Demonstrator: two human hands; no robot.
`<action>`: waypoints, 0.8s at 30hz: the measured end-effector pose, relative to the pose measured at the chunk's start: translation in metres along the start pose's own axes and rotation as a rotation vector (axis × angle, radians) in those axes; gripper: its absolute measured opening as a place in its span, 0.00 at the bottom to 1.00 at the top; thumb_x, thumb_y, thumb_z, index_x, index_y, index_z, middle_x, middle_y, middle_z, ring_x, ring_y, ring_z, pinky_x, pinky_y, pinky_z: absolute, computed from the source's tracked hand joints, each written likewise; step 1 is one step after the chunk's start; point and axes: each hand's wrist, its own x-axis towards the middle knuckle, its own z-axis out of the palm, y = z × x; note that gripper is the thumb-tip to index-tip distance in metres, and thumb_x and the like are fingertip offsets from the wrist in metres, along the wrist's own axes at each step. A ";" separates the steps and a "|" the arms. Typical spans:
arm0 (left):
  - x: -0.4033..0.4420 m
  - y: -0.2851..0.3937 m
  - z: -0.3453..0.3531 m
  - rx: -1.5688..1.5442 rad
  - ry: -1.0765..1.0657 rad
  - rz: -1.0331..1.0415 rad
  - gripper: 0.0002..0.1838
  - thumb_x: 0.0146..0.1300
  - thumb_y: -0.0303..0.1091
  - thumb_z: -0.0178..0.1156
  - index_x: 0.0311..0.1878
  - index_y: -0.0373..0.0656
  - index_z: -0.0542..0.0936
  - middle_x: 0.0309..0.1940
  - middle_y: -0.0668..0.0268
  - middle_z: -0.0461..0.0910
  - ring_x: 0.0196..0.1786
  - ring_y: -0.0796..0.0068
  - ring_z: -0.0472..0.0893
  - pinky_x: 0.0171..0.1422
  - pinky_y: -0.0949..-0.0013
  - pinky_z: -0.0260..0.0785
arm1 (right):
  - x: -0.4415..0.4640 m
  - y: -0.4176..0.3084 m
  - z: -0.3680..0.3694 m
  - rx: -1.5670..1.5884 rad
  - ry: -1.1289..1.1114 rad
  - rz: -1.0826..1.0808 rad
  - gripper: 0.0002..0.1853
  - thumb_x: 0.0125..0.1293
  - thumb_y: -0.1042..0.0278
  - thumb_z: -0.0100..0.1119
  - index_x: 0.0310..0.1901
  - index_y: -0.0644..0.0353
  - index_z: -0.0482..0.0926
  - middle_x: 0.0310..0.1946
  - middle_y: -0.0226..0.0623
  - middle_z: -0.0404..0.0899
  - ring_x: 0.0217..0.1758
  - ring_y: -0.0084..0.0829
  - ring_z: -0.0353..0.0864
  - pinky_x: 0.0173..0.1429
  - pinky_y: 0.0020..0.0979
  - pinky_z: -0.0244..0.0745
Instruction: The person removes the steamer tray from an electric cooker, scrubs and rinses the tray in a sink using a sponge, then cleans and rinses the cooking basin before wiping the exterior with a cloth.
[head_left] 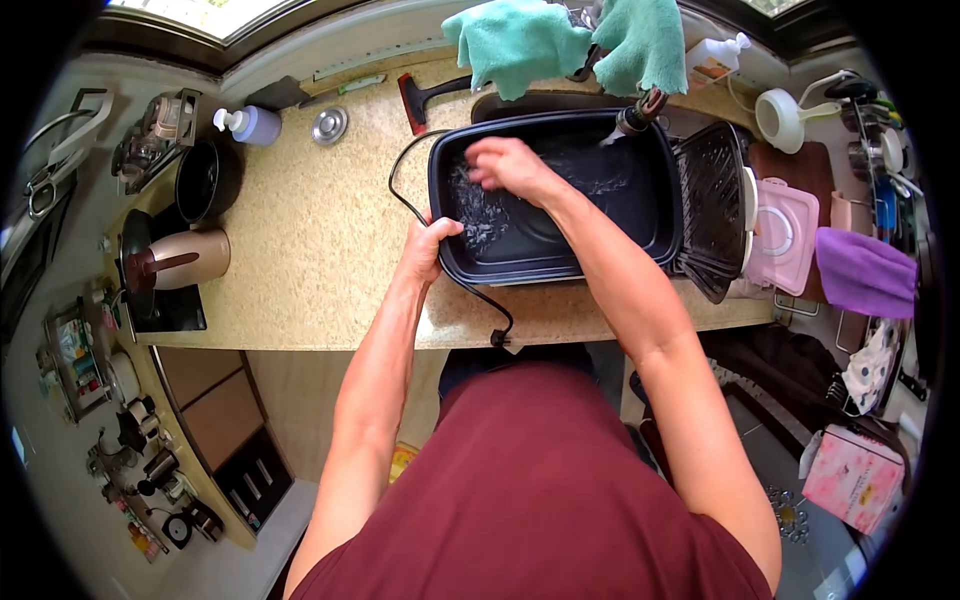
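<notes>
A deep black rectangular pan (560, 262) sits over the sink, with water and whitish splashes across its inside bottom. My left hand (424, 250) is closed on its left wall, thumb over the rim and fingers hidden outside. Over the left part of the pan's inside is my right hand (508, 166); its fingers are smeared by motion and I see nothing in them. From the faucet (632, 120) at the back right, water runs into the pan. A black power cord (395, 180) with a plug loops past my left hand to the counter's front edge.
Teal cloths (515, 45) hang behind the faucet. On the counter (300, 250) stand a kettle (190, 255), a soap bottle (250, 125) and a squeegee (425, 100). Right of the pan are a black rack (712, 200), a pink lid (785, 235) and a purple cloth (865, 272).
</notes>
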 end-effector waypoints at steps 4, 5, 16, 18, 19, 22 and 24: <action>0.004 -0.004 0.000 -0.012 -0.007 0.040 0.19 0.52 0.23 0.61 0.50 0.36 0.80 0.37 0.66 0.83 0.35 0.73 0.83 0.44 0.70 0.80 | -0.004 0.023 0.021 0.062 -0.164 0.172 0.12 0.75 0.68 0.52 0.50 0.66 0.81 0.45 0.40 0.86 0.43 0.32 0.87 0.49 0.32 0.84; 0.005 -0.005 -0.001 -0.012 -0.008 0.040 0.19 0.52 0.23 0.61 0.50 0.36 0.80 0.37 0.66 0.83 0.35 0.73 0.83 0.44 0.70 0.80 | -0.010 0.019 0.024 0.097 -0.140 0.175 0.11 0.75 0.68 0.52 0.48 0.65 0.81 0.42 0.40 0.86 0.42 0.31 0.87 0.48 0.32 0.83; -0.001 -0.003 -0.001 -0.006 0.039 0.108 0.21 0.50 0.21 0.59 0.51 0.37 0.81 0.41 0.66 0.84 0.40 0.74 0.83 0.48 0.69 0.79 | -0.100 -0.013 -0.045 -0.489 -0.364 0.313 0.13 0.70 0.65 0.58 0.45 0.65 0.86 0.35 0.38 0.87 0.36 0.25 0.85 0.44 0.29 0.81; -0.002 0.000 -0.007 0.053 0.042 0.145 0.22 0.50 0.20 0.59 0.52 0.36 0.81 0.41 0.66 0.84 0.40 0.74 0.83 0.49 0.70 0.78 | -0.107 -0.021 -0.079 -0.760 -0.194 0.357 0.14 0.70 0.65 0.55 0.47 0.65 0.85 0.31 0.42 0.86 0.33 0.26 0.87 0.37 0.31 0.82; 0.000 -0.002 -0.011 0.051 0.046 0.142 0.23 0.50 0.20 0.59 0.53 0.36 0.81 0.42 0.65 0.84 0.41 0.74 0.82 0.49 0.70 0.78 | -0.110 -0.019 -0.098 -0.734 0.033 0.337 0.14 0.70 0.66 0.54 0.48 0.65 0.85 0.29 0.43 0.86 0.31 0.28 0.87 0.35 0.32 0.82; 0.001 -0.001 -0.017 0.057 0.060 0.145 0.25 0.49 0.20 0.59 0.55 0.36 0.80 0.43 0.65 0.84 0.42 0.74 0.83 0.50 0.70 0.78 | -0.105 -0.002 -0.126 -0.695 0.397 0.137 0.15 0.71 0.67 0.51 0.51 0.65 0.83 0.29 0.44 0.86 0.30 0.29 0.88 0.30 0.32 0.82; -0.002 0.001 -0.011 0.087 0.098 0.193 0.19 0.52 0.21 0.59 0.50 0.35 0.81 0.43 0.62 0.85 0.41 0.70 0.84 0.51 0.67 0.80 | -0.083 0.004 -0.132 -0.504 0.567 0.010 0.15 0.73 0.66 0.52 0.53 0.65 0.81 0.37 0.45 0.86 0.37 0.31 0.89 0.34 0.32 0.84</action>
